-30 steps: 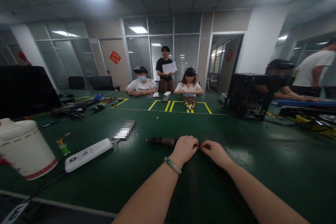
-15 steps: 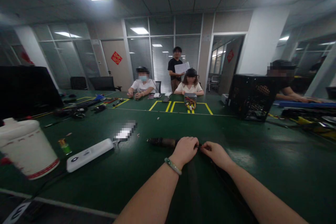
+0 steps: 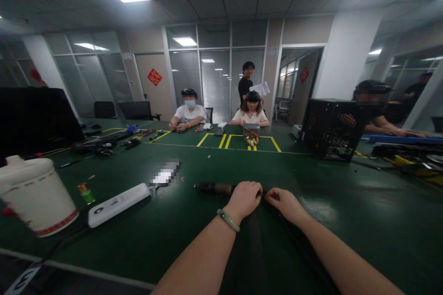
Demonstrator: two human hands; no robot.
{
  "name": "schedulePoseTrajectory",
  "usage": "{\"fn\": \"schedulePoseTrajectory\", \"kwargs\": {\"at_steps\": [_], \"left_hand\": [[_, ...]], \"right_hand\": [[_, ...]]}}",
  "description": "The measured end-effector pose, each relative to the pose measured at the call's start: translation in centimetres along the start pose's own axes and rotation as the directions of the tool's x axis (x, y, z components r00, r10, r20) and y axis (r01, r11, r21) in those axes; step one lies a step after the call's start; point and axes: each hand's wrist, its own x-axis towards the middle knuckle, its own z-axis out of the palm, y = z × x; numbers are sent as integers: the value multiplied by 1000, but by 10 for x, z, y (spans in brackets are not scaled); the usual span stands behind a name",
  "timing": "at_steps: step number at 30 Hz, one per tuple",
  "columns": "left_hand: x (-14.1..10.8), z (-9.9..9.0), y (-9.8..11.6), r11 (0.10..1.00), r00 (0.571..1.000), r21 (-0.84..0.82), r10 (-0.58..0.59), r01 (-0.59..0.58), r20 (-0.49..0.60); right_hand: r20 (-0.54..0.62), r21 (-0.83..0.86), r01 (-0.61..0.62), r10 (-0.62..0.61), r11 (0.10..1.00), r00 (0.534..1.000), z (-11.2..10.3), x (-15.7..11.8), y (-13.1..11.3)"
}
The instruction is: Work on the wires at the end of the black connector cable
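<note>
A dark cylindrical tool (image 3: 219, 188) lies on the green table, its narrow tip pointing left. My left hand (image 3: 245, 197), with a green bangle at the wrist, is wrapped round the tool's right end. Just to the right, my right hand (image 3: 282, 202) pinches a black cable (image 3: 289, 228) close to where it meets the tool. The cable runs down toward the table's near side, partly behind my right forearm. Between the fingertips of both hands the joint of cable and tool is small and mostly hidden.
On the left stand a white lidded cup (image 3: 38, 198), a green bottle (image 3: 86, 193), a white power strip (image 3: 119, 205) and a blurred phone-like object (image 3: 166, 175). A black computer case (image 3: 332, 129) is at the back right. Several people are across the table and at right.
My hands and the tool have hardly moved. The standing person in the background has shifted to the right with the papers.
</note>
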Motion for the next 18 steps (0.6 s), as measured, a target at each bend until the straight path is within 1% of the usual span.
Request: {"fn": "schedulePoseTrajectory", "kwargs": {"at_steps": [7,13,18], "left_hand": [[-1,-3,1,1000,1000,-21,13,-13,0],[0,1,-2,1000,1000,-26,5,-5,-18],[0,2,-2,999,999,-2,48,-49,-22]], "right_hand": [[5,0,0,0,1000,1000,-2,-2,-4],[-10,-9,15,-15,1000,1000,0,-1,-1],[-25,-27,13,-13,1000,1000,1,1,2]]}}
